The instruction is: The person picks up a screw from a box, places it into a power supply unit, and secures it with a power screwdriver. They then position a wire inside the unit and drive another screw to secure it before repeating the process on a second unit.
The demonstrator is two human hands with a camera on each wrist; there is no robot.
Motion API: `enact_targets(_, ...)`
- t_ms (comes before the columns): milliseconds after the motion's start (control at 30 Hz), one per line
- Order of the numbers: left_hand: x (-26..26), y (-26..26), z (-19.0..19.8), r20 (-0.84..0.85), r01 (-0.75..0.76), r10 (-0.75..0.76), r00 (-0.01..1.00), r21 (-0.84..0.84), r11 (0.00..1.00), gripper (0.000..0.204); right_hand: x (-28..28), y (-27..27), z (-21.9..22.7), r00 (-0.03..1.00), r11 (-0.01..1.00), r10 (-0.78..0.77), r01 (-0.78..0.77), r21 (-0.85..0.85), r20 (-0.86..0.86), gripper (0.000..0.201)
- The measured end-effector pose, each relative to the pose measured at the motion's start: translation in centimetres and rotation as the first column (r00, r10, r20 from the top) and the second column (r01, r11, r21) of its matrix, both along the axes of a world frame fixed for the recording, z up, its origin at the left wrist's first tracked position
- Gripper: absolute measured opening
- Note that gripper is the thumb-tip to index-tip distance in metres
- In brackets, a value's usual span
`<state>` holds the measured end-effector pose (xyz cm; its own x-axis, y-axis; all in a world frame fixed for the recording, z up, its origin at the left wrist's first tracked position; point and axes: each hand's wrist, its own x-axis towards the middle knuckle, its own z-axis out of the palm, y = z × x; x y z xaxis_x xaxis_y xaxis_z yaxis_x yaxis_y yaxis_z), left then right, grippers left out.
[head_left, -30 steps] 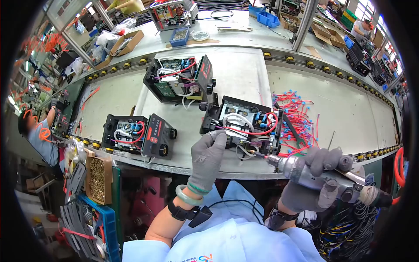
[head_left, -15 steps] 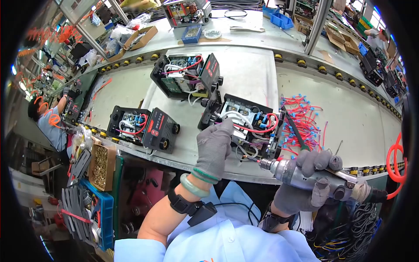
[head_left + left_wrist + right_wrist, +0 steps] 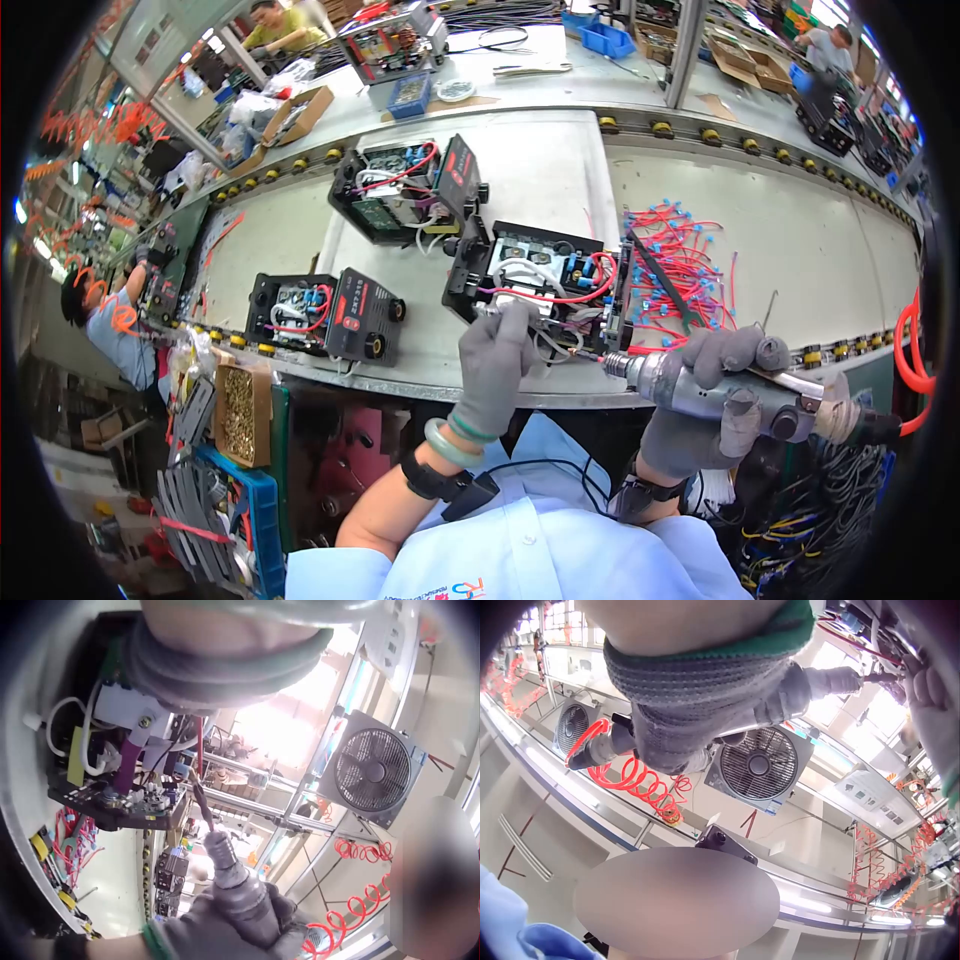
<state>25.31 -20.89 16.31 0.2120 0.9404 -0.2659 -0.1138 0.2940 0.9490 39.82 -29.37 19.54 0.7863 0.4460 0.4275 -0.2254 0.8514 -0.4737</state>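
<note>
My right hand (image 3: 690, 420) grips an air screwdriver (image 3: 700, 390), fingers wrapped round its metal body. The driver lies nearly level, its bit (image 3: 202, 804) pointing left at the near right corner of an open black welding machine (image 3: 545, 270). White and red wires run across this machine's inside. My left hand (image 3: 492, 360) has curled fingers at the machine's near side, close by the white wires; I cannot tell what its hidden fingertips hold. Both hands wear grey gloves. In the right wrist view, the driver (image 3: 784, 701) passes beyond the right glove towards the left hand (image 3: 930, 690).
Two more open machines stand on the bench, one behind (image 3: 405, 190) and one at left (image 3: 325, 315). Right of the worked machine lie a pile of red wires (image 3: 675, 260) and a dark flat tool (image 3: 665, 285). A red air hose (image 3: 912, 355) hangs at far right.
The head view has shifted about. My left hand has moved a little to the right along the machine's near side. The driver stays at the machine's near right corner.
</note>
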Motion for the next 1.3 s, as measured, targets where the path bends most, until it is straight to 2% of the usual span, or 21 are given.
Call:
enact_targets(33,0.0,-0.6,-0.4,0.01,0.019,-0.019,1.0,-0.006,1.0,0.024,0.2,-0.1,0.3,1.0,1.0,-0.019,0.019,-0.006,0.01,0.045)
enact_targets(100,0.0,-1.2,-0.9,-0.01,0.367,-0.367,0.93,0.058,0.929,0.025,0.6,0.1,1.1,0.997,0.998,-0.059,0.06,-0.03,0.042,0.043)
enact_targets(133,0.3,-1.2,-0.7,-0.033,0.504,-0.507,0.861,-0.073,0.861,0.025,0.9,0.1,1.3,0.995,0.998,-0.052,0.056,-0.039,0.082,0.044)
enact_targets(167,0.7,-1.1,-0.8,-0.021,0.51,-0.512,0.859,-0.067,0.858,0.025,1.2,0.3,1.6,0.994,0.997,-0.058,0.062,-0.039,0.095,0.044)
enact_targets(233,1.5,-1.0,-1.1,0.019,0.583,-0.585,0.811,-0.098,0.806,0.026,1.5,1.0,2.1,0.994,1.0,0.026,-0.028,0.015,0.102,0.044)
enact_targets(267,1.9,-0.2,-1.1,-0.002,0.591,-0.597,0.802,-0.146,0.794,0.027,1.5,1.4,2.6,0.994,1.0,0.009,-0.01,0.003,0.107,0.044)
enact_targets(300,2.2,0.4,-0.8,0.011,0.595,-0.6,0.8,-0.146,0.79,0.027,1.6,2.1,3.0,0.987,0.998,0.042,-0.049,0.038,0.152,0.044)
enact_targets(367,2.8,1.2,0.0,0.014,0.444,-0.447,0.895,-0.132,0.886,0.025,1.4,3.0,4.7,0.985,0.999,0.018,-0.012,-0.034,0.173,0.045)
enact_targets(433,2.8,2.3,0.4,0.079,0.371,-0.368,0.927,-0.033,0.928,0.026,1.4,4.1,5.5,0.976,0.999,0.012,-0.002,-0.045,0.215,0.042)
enact_targets(533,3.1,3.0,-0.1,0.126,0.341,-0.325,0.937,-0.134,0.931,0.021,0.4,6.3,7.1,0.973,0.991,0.046,-0.017,-0.13,0.226,0.039)
enact_targets(567,3.1,3.1,-0.2,0.141,0.334,-0.316,0.938,-0.133,0.933,0.021,1.4,7.4,6.7,0.94,0.979,0.203,-0.193,-0.064,0.275,0.037)
enact_targets(600,3.0,3.1,-0.3,0.139,0.33,-0.31,0.941,-0.167,0.929,0.02,1.6,8.2,6.5,0.934,0.971,0.222,-0.188,-0.145,0.278,0.035)
enact_targets(633,3.0,3.0,-0.5,0.134,0.329,-0.307,0.942,-0.199,0.923,0.019,1.4,8.8,6.5,0.93,0.959,0.237,-0.177,-0.223,0.28,0.033)
enact_targets(700,3.0,3.0,-1.3,0.14,0.321,-0.299,0.944,-0.172,0.931,0.019,1.4,9.8,6.4,0.909,0.928,0.327,-0.257,-0.27,0.259,0.033)
enact_targets(767,3.0,3.1,-1.2,0.144,0.313,-0.293,0.945,-0.145,0.939,0.02,1.3,10.2,6.1,0.906,0.927,0.326,-0.251,-0.278,0.268,0.033)
enact_targets(933,2.5,3.1,-1.1,0.176,0.362,-0.332,0.927,-0.181,0.914,0.024,1.2,10.4,5.9,0.882,0.884,0.426,-0.358,-0.3,0.204,0.032)
enact_targets(1067,2.8,3.0,-1.1,0.153,0.351,-0.328,0.932,-0.157,0.923,0.027,0.8,11.0,5.6,0.895,0.883,0.404,-0.327,-0.338,0.187,0.033)
enact_targets(1133,2.7,3.1,-1.7,0.169,0.385,-0.363,0.916,-0.12,0.915,0.027,0.5,11.5,5.8,0.9,0.887,0.354,-0.239,-0.394,0.253,0.032)
enact_targets(1233,2.7,3.2,-2.3,0.111,0.416,-0.409,0.906,-0.049,0.908,0.028,0.6,12.5,6.5,0.868,0.842,0.421,-0.265,-0.47,0.264,0.029)
enact_targets(1300,2.6,3.1,-1.7,0.091,0.413,-0.408,0.908,-0.042,0.91,0.028,0.6,13.4,6.7,0.858,0.848,0.399,-0.209,-0.487,0.325,0.028)
